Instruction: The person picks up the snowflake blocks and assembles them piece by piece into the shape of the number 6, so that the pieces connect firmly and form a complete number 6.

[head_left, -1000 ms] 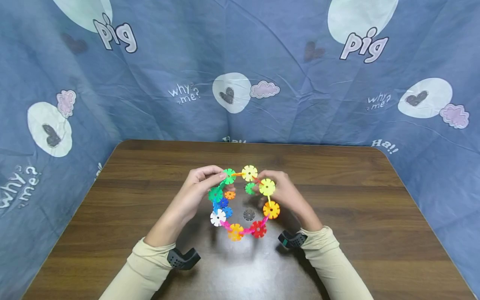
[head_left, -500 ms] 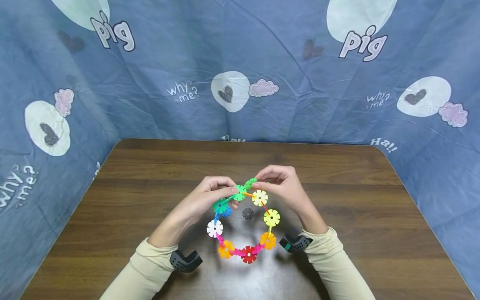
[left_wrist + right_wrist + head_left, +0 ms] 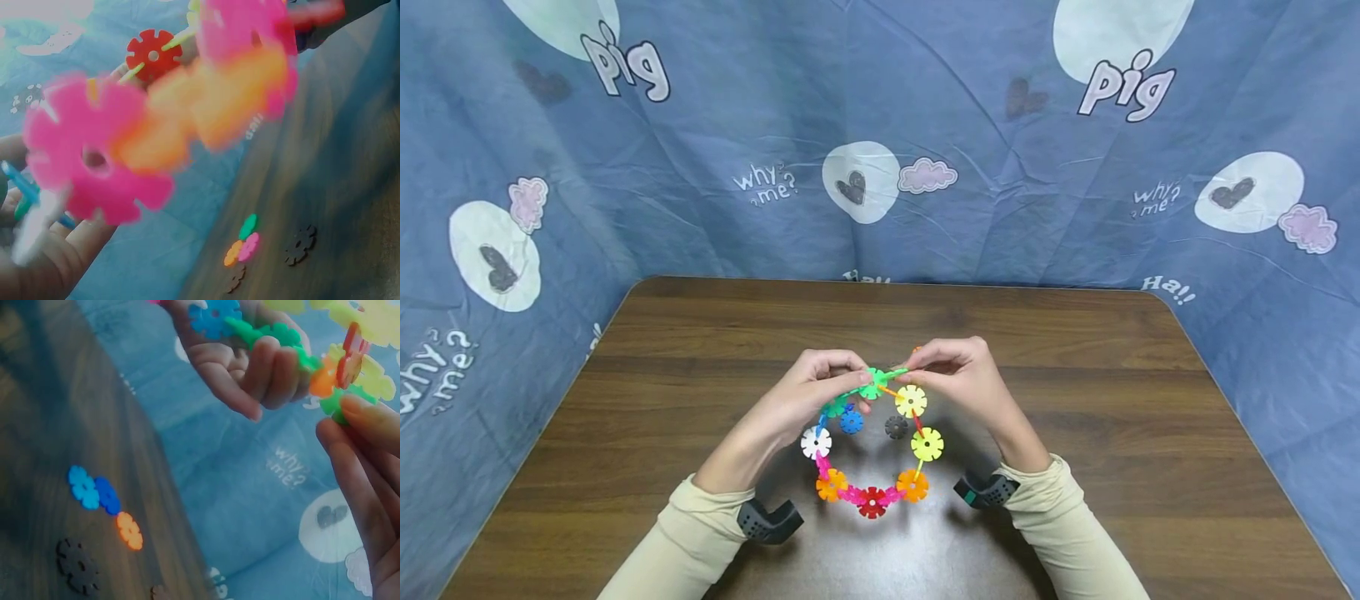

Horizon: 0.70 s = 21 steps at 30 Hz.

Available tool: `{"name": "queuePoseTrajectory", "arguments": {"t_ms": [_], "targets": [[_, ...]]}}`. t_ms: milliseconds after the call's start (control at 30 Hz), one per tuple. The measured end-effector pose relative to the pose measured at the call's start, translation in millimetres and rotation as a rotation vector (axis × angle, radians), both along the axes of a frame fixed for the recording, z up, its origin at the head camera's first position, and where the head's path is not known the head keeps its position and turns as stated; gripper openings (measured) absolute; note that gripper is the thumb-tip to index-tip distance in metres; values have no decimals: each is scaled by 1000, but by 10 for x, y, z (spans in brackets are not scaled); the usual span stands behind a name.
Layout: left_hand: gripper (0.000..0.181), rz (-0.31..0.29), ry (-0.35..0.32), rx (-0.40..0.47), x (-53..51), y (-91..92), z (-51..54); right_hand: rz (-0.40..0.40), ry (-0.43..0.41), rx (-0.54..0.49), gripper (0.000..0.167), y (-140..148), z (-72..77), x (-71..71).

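A ring of slotted snowflake discs, with a white disc (image 3: 816,442) and a red disc (image 3: 872,502) among its colours, hangs from my left hand (image 3: 808,390) above the table. My left thumb and fingers pinch its green disc (image 3: 873,383) at the top. My right hand (image 3: 958,373) pinches a loose-looking green disc (image 3: 897,373), seen nearly edge-on, touching or very near that top disc. Whether their slots are joined cannot be seen. In the left wrist view, the ring's near pink disc (image 3: 94,150) is blurred. In the right wrist view, my right fingertips (image 3: 356,409) hold green plastic.
On the wooden table (image 3: 700,325) lie a blue disc (image 3: 851,422) and a dark disc (image 3: 896,427) under the ring. An orange disc (image 3: 130,531) and a dark blue disc (image 3: 107,495) lie near them. A patterned blue cloth (image 3: 700,208) hangs behind the table.
The right hand came from behind the ring to its top, bringing the green disc against the left hand's green disc and turning it edge-on. The ring's lower part swung toward me, then left.
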<state>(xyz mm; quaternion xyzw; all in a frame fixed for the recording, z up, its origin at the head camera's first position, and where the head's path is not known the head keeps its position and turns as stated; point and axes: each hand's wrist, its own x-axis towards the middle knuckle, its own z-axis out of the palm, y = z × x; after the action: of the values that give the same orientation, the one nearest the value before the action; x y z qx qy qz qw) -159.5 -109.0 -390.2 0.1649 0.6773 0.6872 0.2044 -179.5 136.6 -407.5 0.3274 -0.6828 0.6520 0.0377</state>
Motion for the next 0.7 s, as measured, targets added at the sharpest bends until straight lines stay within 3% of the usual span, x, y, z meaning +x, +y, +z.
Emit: {"name": "queuePoseTrajectory", "arguments": {"t_ms": [267,700], "targets": [[18,45,-25,8,1,26,-24,-45,77,33,11,-32,-26,-1],[19,52,-47,-6,1,38,-11,-22,15,34,11,-56,-25,-15]]}}
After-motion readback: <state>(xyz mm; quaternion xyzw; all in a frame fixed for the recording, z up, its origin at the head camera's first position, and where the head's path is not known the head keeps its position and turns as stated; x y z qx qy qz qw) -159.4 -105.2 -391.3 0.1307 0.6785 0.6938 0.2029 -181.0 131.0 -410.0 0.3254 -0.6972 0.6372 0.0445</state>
